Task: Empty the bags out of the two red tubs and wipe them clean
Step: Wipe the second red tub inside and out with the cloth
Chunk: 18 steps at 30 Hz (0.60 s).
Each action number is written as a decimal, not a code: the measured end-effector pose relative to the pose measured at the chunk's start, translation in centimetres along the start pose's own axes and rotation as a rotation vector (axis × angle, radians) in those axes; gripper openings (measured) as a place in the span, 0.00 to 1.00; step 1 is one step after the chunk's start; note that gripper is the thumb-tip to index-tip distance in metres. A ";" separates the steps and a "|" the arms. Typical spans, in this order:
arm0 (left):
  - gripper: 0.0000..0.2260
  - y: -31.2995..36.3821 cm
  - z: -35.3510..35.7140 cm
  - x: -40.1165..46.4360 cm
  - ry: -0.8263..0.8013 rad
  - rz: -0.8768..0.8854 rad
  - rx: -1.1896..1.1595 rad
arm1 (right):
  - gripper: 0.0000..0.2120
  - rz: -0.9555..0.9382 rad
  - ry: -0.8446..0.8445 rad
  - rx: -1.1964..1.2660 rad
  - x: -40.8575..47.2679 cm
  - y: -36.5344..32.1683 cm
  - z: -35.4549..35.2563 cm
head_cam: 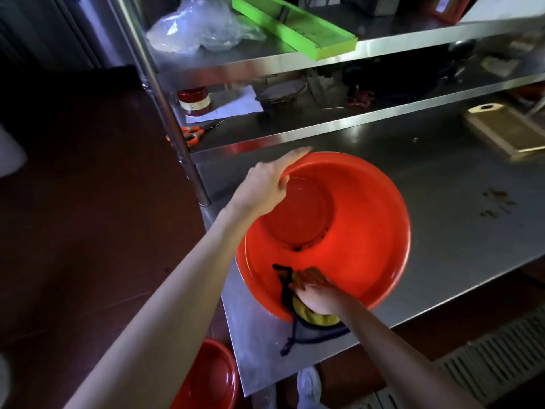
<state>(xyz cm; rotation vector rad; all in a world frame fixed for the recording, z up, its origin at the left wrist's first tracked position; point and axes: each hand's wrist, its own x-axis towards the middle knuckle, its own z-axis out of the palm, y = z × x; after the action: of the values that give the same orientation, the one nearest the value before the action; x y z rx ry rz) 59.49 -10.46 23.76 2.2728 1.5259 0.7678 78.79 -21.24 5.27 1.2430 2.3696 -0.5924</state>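
A red tub (348,231) sits tipped on a steel table (442,246), its mouth tilted up toward the camera and its round base turned toward the shelving behind. Inside, the tub holds only a few dark specks along the seam where floor meets wall, plus the cloth being worked against its near wall. The left hand (265,181) grips the far-left rim, thumb hooked inside and fingers laid along the outer edge. The right hand (317,293) presses a yellow cloth (320,318) with dark trim against the near inner wall; the fingers look fairly flat, though whether they pinch the fabric cannot be told. Part of the cloth spills over the rim onto the table, its dark cord trailing toward the table's edge. A second red tub (212,379) stands on the floor below, cut off by the frame's bottom edge, its contents not visible. The shelf items above are dim and blurred.
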 end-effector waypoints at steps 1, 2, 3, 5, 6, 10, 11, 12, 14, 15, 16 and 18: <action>0.34 0.2 0.2 -0.1 0.007 -0.010 0.011 | 0.40 0.014 -0.012 -0.019 1.8 0.6 0.7; 0.34 0.3 0.4 -0.1 0.008 -0.016 0.012 | 0.37 0.039 0.032 -0.045 3.7 1.4 1.4; 0.34 0.3 0.5 -0.2 0.011 -0.017 0.019 | 0.35 0.050 0.047 -0.087 5.8 2.0 2.1; 0.33 0.5 0.5 -0.4 0.023 -0.007 0.034 | 0.37 0.001 0.075 -0.142 9.2 3.0 2.1; 0.33 0.6 0.5 -0.5 0.033 -0.002 0.038 | 0.38 -0.015 0.078 -0.148 10.6 3.5 2.1; 0.32 1.2 0.3 -0.3 0.060 -0.003 0.082 | 0.36 0.023 0.116 -0.175 12.8 4.4 2.8; 0.33 1.3 0.3 -0.2 0.055 0.001 0.087 | 0.32 0.019 0.142 -0.180 11.5 3.9 2.5; 0.33 1.3 0.3 0.0 0.049 -0.004 0.090 | 0.28 -0.008 0.204 -0.187 9.3 3.1 2.0; 0.34 1.3 0.4 0.1 0.029 -0.020 0.088 | 0.22 -0.095 0.405 -0.192 4.1 1.2 1.9; 0.34 1.3 0.5 0.1 0.027 -0.023 0.090 | 0.22 -0.146 0.482 -0.202 1.6 0.6 2.1; 0.35 1.3 0.6 0.0 0.038 -0.030 0.094 | 0.23 -0.175 0.527 -0.201 -1.0 0.1 2.0; 0.34 1.5 0.7 -0.4 0.065 -0.061 0.096 | 0.19 -0.161 0.529 -0.193 -4.5 -0.3 2.2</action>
<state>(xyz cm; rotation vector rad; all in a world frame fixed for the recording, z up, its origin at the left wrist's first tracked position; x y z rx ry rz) 60.90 -11.41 23.90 2.2777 1.6873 0.7748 81.23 -25.55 5.84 1.2433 2.8944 -0.0706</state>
